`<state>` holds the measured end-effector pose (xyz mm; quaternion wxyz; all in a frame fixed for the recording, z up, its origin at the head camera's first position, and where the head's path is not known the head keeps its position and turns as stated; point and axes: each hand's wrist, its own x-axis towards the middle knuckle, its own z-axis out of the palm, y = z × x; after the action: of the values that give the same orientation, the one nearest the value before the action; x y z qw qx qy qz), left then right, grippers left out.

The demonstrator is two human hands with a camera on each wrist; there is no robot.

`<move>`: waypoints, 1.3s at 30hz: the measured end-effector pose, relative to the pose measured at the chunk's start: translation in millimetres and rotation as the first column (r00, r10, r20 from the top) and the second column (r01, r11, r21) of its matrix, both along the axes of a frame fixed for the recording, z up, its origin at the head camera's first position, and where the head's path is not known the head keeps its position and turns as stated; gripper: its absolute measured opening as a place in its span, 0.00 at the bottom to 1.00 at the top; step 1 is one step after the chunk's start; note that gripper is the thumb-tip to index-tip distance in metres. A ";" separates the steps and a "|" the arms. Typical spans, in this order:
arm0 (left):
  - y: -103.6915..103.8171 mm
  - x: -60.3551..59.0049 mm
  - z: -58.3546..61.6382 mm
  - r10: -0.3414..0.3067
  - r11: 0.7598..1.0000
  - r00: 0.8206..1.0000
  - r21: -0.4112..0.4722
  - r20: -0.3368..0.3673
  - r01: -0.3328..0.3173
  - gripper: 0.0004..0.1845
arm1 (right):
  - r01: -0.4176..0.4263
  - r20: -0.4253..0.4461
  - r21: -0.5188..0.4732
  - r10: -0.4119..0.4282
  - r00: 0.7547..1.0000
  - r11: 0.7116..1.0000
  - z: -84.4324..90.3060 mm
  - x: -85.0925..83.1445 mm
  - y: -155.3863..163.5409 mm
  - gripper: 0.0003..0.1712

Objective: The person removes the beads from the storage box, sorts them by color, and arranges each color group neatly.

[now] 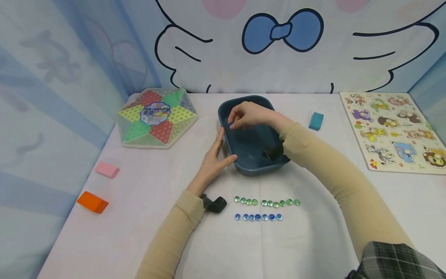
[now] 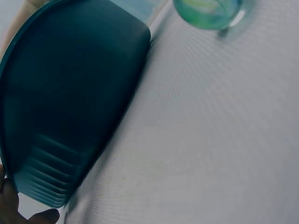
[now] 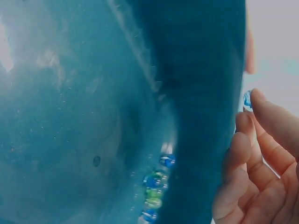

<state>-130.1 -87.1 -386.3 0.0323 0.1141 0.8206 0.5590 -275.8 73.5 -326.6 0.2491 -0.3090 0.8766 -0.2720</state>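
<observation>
My right hand is over the dark blue plastic basin, pinching a small clear blue marble between thumb and finger near the rim. Inside the basin, several blue and green marbles lie together along the foot of one wall. Against the basin's left side rests my left hand, its fingers and thumb spread along the outer wall. In front of the basin, green marbles form a row with a small gap in it. Nearer to me runs a shorter row of blue marbles.
A hexagonal box with coloured triangles stands at the back left. Pink and orange blocks lie at the left edge. To the right are a teal block and an animal puzzle board.
</observation>
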 end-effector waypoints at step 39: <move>-3.2 -17.7 -38.8 0.019 1.000 1.000 0.010 -0.018 -0.019 0.48 | -0.174 0.187 -0.203 0.213 0.959 0.964 18.5 78.7 93.5 0.14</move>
<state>-147.9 -90.3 -425.1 0.0190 0.1117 0.8193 0.5620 -197.0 166.9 -308.1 0.3349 -0.3852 0.7823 -0.3570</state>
